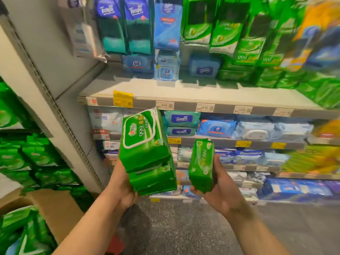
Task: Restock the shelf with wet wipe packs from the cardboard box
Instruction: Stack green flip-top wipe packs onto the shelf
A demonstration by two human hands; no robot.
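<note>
The left hand (120,190) grips a stack of green wet wipe packs (149,153) from beneath, fingers curled under and mostly hidden; the top pack has a white-bordered flap lid. The right hand (219,188) clasps a single green pack (201,165) on edge, thumb along its side. Both are held in front of the shelf (184,92). The packs read "999"; blue packs (181,119) behind read "Tempo". Price tags (205,107) are partly legible: "19.90". The cardboard box (55,210), cut off at lower left, holds more green packs. The right side is motion-blurred.
</note>
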